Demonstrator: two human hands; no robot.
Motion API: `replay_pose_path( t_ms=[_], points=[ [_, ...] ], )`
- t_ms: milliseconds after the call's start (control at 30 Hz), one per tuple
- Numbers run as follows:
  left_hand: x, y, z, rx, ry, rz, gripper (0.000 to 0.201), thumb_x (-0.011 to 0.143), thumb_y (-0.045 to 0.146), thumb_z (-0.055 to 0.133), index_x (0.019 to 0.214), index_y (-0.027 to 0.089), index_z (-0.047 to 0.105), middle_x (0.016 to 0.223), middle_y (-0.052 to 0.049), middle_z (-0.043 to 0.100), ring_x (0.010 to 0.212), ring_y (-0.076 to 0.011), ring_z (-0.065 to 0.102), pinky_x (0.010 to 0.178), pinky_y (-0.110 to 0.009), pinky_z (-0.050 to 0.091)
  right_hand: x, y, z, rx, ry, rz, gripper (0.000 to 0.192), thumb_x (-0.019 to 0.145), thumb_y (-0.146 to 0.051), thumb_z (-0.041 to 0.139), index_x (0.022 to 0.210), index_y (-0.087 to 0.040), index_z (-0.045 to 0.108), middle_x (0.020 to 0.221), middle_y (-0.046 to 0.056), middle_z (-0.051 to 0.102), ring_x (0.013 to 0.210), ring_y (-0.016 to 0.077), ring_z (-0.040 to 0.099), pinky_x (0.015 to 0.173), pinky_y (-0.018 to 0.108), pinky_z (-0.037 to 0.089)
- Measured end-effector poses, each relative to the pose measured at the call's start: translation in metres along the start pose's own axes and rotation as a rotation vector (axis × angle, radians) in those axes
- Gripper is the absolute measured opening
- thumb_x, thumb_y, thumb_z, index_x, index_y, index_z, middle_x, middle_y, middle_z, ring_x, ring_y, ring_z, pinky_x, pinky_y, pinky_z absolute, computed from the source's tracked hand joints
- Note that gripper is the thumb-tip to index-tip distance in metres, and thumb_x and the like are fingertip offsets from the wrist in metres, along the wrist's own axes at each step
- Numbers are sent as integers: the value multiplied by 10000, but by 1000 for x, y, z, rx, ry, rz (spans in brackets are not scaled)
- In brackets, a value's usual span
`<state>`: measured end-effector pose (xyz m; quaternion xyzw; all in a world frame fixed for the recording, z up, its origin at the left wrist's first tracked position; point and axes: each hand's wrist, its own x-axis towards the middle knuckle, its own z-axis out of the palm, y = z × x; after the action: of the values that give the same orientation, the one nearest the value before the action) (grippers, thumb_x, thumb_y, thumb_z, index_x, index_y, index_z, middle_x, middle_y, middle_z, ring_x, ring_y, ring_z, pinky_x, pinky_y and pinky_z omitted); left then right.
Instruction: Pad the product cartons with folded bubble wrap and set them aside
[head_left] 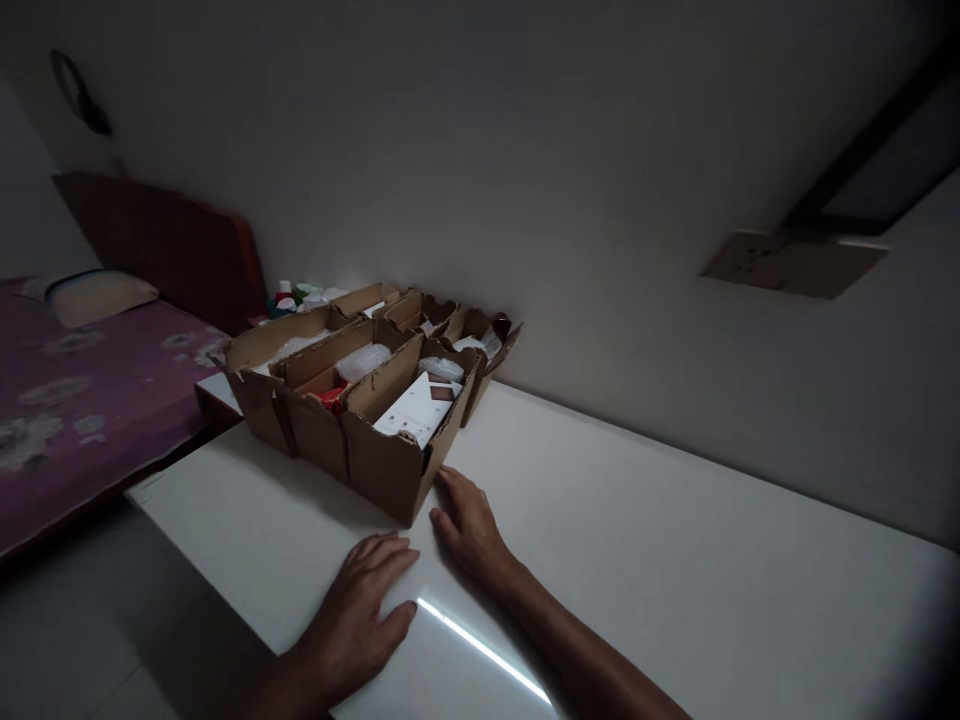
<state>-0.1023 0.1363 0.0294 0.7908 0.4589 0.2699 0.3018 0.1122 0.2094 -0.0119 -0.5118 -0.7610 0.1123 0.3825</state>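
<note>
I have the left hand (pixel 364 600) open and holding nothing, fingers loosely spread, thumb apart, just short of the brown cardboard box divided into compartments (pixel 382 465). My right hand (pixel 474 530) is half open, grasping nothing, its fingertips at the box's lower right side; I can't tell whether they touch. The box stands on the glossy white table (pixel 637 520), near the grey wall (pixel 525 220). In its nearest compartment, a white printed rectangular packet (pixel 412 408) leans beside a clear plastic bundle (pixel 442 369).
</note>
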Motion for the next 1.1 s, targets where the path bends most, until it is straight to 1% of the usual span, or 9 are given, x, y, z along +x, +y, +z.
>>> replay_pose_path(
  t_ms=[167,300,367,467,533,667,767,967,1100],
  points=[
    [32,20,-13,77,-212,199,358,811,187,564,1141,241,690,1149,-79,705,1114,-268,608,1029,-455,475,-5,-16,-36,11,-51,-53,240,843,-260,563,998,-241,746,1148,91,736,1088,275,668,953,465,529],
    [65,35,-3,92,-296,219,398,793,189,560,1175,216,669,1150,-98,697,1120,-284,614,1003,-435,491,50,-18,-95,-1,54,50,224,858,-293,532,874,-224,745,886,76,766,831,245,704,779,402,562],
    [73,40,8,40,-268,190,542,781,194,574,1323,204,594,1361,-136,609,1267,-312,554,1078,-451,450,92,-23,-121,-25,114,42,242,885,-318,527,913,-214,744,945,84,762,864,235,687,807,382,538],
    [74,43,23,-104,-234,69,799,766,204,601,1528,171,363,1646,-150,244,1492,-338,297,1203,-484,311,152,-38,-142,-118,156,0,228,885,-298,553,937,-204,755,964,76,755,853,213,667,773,330,510],
    [73,40,29,-188,-232,-25,864,772,206,591,1569,153,260,1678,-123,94,1539,-319,162,1243,-490,228,185,-52,-145,-236,74,-32,203,875,-262,580,925,-200,767,943,72,754,828,203,665,717,297,488],
    [75,30,30,-246,-173,-124,868,783,186,539,1577,96,198,1679,-120,68,1553,-277,91,1267,-478,152,229,-75,-133,-588,-259,-77,159,850,-248,650,930,-225,786,874,52,764,809,198,682,685,274,451],
    [77,25,30,-265,-161,-147,874,776,185,541,1574,87,200,1679,-123,56,1555,-273,73,1270,-475,131,247,-82,-122,-806,-376,-71,148,818,-283,693,892,-190,780,855,90,762,841,247,698,737,319,467],
    [75,23,37,-245,-168,-146,867,763,170,556,1569,115,240,1678,-117,53,1551,-288,96,1263,-492,161,262,-79,-105,-831,-363,-64,150,791,-250,700,854,-129,762,851,163,752,873,305,707,784,384,494],
    [73,23,40,-198,-154,-127,834,764,175,561,1552,113,294,1674,-127,95,1548,-304,118,1259,-503,173,254,-83,-119,-810,-262,-19,129,779,-181,650,825,-137,763,836,122,745,841,255,696,759,331,487]
  ],
)
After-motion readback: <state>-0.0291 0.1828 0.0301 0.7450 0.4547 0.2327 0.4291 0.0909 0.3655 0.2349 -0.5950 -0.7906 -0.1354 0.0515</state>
